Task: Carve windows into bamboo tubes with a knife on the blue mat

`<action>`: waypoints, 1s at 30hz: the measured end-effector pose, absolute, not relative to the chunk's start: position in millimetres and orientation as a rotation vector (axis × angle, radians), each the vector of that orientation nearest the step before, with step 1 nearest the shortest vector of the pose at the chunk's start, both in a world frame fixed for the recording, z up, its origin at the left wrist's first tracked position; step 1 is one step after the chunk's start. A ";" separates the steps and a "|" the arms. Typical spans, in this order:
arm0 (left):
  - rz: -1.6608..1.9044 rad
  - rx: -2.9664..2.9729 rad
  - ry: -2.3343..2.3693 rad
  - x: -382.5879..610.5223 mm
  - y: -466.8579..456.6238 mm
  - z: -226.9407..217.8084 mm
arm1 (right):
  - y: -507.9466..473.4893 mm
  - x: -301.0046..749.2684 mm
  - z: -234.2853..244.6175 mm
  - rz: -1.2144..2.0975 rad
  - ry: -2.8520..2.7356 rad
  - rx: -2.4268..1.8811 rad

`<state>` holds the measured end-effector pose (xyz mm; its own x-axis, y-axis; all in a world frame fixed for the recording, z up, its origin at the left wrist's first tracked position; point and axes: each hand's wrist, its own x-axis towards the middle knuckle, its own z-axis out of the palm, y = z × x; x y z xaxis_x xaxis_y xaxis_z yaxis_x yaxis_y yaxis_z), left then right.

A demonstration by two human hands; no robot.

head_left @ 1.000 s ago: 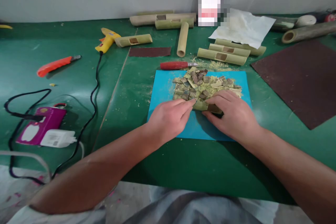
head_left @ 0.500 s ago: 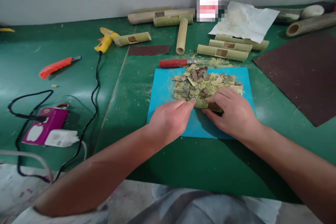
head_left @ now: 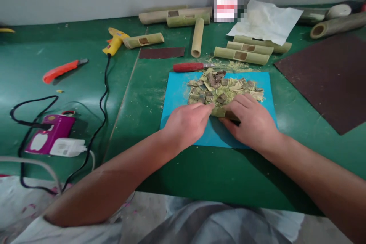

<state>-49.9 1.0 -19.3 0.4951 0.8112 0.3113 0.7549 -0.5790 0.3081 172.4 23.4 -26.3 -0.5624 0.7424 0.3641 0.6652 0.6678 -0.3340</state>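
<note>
Between my two hands lies a short pale green bamboo piece (head_left: pixel 218 112), level above the near half of a blue board (head_left: pixel 220 135). My left hand (head_left: pixel 187 122) is closed on its left end, thumb and fingers pinched together. Around the right end, my right hand (head_left: pixel 251 118) is closed too. A dark brown section shows beside the right fingers; whether it is sandpaper or an opening in the bamboo I cannot tell. Just beyond the hands, bamboo chips and shavings (head_left: pixel 221 90) are heaped on the board. A red-handled knife (head_left: pixel 188 67) lies behind it.
Bamboo tubes with cut openings (head_left: pixel 241 55) lie towards the back, near white paper (head_left: pixel 264 21). Brown sheets (head_left: pixel 328 84) are on the right. To the left are a yellow glue gun (head_left: pixel 114 42), an orange cutter (head_left: pixel 63 71), and a purple power strip (head_left: pixel 48 133) with cords.
The whole view has shifted slightly, with the table a little higher in the picture. Both hands keep their hold on the bamboo piece.
</note>
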 end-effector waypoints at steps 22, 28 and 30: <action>0.584 2.673 1.409 -46.9 2.6 -20.0 | 24.6 172.8 -25.2 0.251 -2.379 -1.131; 0.602 2.704 1.390 -47.2 -1.9 -19.1 | 23.8 171.2 -25.5 0.242 -2.376 -1.116; 0.615 2.681 1.389 -46.4 0.0 -19.6 | 23.8 171.0 -25.3 0.242 -2.373 -1.096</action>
